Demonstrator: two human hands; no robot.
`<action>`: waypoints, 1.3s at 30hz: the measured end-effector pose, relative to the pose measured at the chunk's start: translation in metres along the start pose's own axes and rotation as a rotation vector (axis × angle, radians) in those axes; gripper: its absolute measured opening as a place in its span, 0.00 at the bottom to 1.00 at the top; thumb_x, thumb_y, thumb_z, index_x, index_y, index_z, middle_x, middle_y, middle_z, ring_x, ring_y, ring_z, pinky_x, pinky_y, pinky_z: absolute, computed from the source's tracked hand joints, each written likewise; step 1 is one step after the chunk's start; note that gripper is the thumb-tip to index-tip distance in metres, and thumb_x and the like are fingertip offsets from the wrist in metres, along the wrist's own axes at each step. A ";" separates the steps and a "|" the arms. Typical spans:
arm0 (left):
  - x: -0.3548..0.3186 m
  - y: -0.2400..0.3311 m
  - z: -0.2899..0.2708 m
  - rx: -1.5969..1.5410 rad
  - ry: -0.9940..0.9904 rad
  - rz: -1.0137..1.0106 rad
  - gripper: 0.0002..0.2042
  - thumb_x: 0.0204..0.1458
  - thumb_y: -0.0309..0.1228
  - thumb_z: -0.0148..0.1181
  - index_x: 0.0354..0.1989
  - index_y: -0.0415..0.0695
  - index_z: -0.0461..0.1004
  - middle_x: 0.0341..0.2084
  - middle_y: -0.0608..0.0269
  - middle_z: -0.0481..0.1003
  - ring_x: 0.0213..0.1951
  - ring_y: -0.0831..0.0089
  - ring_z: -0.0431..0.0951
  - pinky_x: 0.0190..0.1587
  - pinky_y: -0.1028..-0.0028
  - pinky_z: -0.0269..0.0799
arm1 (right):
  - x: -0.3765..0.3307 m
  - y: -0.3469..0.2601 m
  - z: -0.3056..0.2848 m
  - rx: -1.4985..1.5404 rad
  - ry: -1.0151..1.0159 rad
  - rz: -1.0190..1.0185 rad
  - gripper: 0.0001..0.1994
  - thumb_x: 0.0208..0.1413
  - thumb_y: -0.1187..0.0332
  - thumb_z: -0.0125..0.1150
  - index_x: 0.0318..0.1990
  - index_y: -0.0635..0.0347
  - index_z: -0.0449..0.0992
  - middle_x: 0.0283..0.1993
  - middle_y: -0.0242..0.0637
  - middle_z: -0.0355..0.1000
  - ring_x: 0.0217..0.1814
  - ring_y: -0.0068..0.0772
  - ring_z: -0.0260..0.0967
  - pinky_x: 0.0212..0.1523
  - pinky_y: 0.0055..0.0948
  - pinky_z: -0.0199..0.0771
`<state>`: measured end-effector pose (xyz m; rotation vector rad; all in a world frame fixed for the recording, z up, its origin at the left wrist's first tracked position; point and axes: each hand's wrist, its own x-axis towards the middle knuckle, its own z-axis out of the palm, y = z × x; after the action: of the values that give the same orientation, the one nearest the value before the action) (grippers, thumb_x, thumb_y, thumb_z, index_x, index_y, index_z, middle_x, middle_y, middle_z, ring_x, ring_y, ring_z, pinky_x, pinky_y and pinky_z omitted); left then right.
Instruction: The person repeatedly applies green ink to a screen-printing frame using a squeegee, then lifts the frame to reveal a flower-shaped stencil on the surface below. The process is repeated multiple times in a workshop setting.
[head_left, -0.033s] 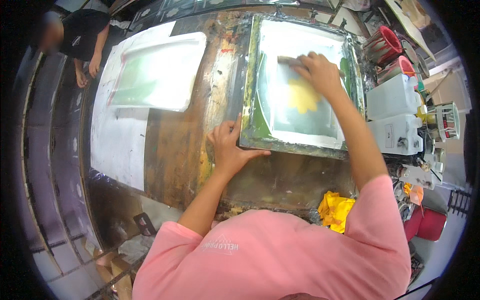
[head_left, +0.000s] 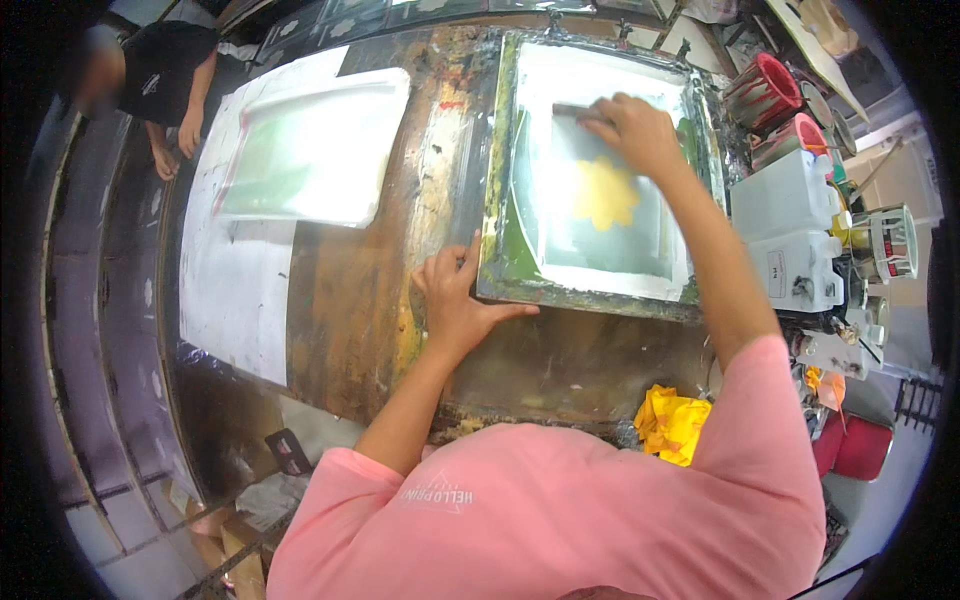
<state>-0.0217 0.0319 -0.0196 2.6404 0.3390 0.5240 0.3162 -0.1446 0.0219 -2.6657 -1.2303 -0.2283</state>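
Observation:
A metal-framed printing screen (head_left: pixel 590 297) lies flat on a stained brown table (head_left: pixel 350 310). A yellow flower shape (head_left: pixel 605 195) shows in its pale mesh, and green ink runs along the left inner edge. My right hand (head_left: pixel 640 135) grips a dark squeegee (head_left: pixel 572 112) at the far side of the mesh. Flat on the table, my left hand (head_left: pixel 455 300) has its fingers spread, with the thumb pressed against the frame's near left corner.
A white sheet with a pale green print (head_left: pixel 320 150) lies on the table's left half. Another person in black (head_left: pixel 165 80) stands at the far left. White plastic jugs (head_left: pixel 790 230) and red containers (head_left: pixel 765 90) crowd the right. A yellow rag (head_left: pixel 672 422) sits by the near edge.

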 end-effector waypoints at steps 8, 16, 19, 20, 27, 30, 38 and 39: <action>0.003 -0.001 0.000 -0.146 -0.003 0.020 0.68 0.27 0.72 0.78 0.76 0.38 0.65 0.28 0.63 0.72 0.37 0.65 0.72 0.55 0.59 0.58 | 0.088 0.062 0.017 0.022 0.174 -0.072 0.24 0.66 0.39 0.59 0.49 0.49 0.84 0.43 0.40 0.81 0.49 0.49 0.80 0.48 0.49 0.80; 0.001 -0.005 0.007 -0.196 -0.016 -0.034 0.64 0.29 0.67 0.80 0.76 0.40 0.66 0.34 0.59 0.78 0.45 0.58 0.72 0.58 0.58 0.61 | -0.025 -0.005 -0.006 -0.014 -0.015 -0.068 0.22 0.68 0.39 0.56 0.49 0.46 0.81 0.44 0.38 0.79 0.48 0.45 0.81 0.41 0.50 0.82; 0.000 -0.006 0.007 -0.111 0.020 -0.019 0.61 0.30 0.64 0.83 0.74 0.39 0.68 0.38 0.54 0.79 0.45 0.54 0.74 0.58 0.56 0.64 | -0.100 -0.065 -0.033 -0.019 -0.102 -0.001 0.22 0.68 0.41 0.56 0.50 0.49 0.80 0.44 0.39 0.79 0.47 0.46 0.81 0.40 0.49 0.83; 0.002 -0.004 0.008 -0.118 0.051 -0.015 0.61 0.31 0.63 0.83 0.73 0.39 0.68 0.37 0.54 0.79 0.44 0.53 0.74 0.57 0.55 0.65 | -0.123 -0.082 -0.044 0.022 -0.106 0.024 0.23 0.67 0.41 0.57 0.51 0.51 0.79 0.44 0.40 0.79 0.47 0.46 0.81 0.39 0.49 0.83; 0.022 0.033 -0.012 -0.960 0.144 -0.151 0.43 0.51 0.34 0.81 0.73 0.32 0.65 0.62 0.50 0.74 0.62 0.60 0.74 0.67 0.60 0.67 | -0.156 -0.134 -0.120 0.027 0.211 -0.025 0.19 0.62 0.51 0.65 0.45 0.59 0.77 0.40 0.42 0.75 0.48 0.48 0.74 0.54 0.49 0.72; 0.054 0.044 -0.025 -1.019 0.231 -0.144 0.44 0.57 0.35 0.77 0.77 0.31 0.57 0.69 0.46 0.67 0.68 0.60 0.68 0.72 0.61 0.62 | -0.128 -0.136 -0.152 -0.118 0.529 -0.054 0.18 0.60 0.51 0.67 0.42 0.57 0.78 0.37 0.39 0.73 0.45 0.43 0.73 0.58 0.52 0.63; 0.029 0.037 -0.018 0.095 -0.304 -0.051 0.53 0.58 0.69 0.58 0.82 0.40 0.51 0.80 0.32 0.45 0.81 0.37 0.40 0.78 0.32 0.24 | -0.038 -0.105 -0.231 -0.037 0.668 -0.080 0.22 0.60 0.46 0.62 0.31 0.59 0.82 0.29 0.42 0.77 0.37 0.44 0.77 0.54 0.50 0.62; 0.019 0.038 -0.013 0.154 -0.351 -0.066 0.54 0.58 0.71 0.55 0.82 0.40 0.52 0.81 0.34 0.44 0.82 0.38 0.39 0.77 0.30 0.22 | -0.030 -0.102 -0.239 0.020 0.602 -0.044 0.27 0.62 0.43 0.59 0.34 0.62 0.84 0.31 0.47 0.79 0.41 0.49 0.79 0.61 0.56 0.61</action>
<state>-0.0045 0.0096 0.0144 2.7893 0.3659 0.0084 0.2053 -0.1593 0.2584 -2.2830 -1.0709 -0.9353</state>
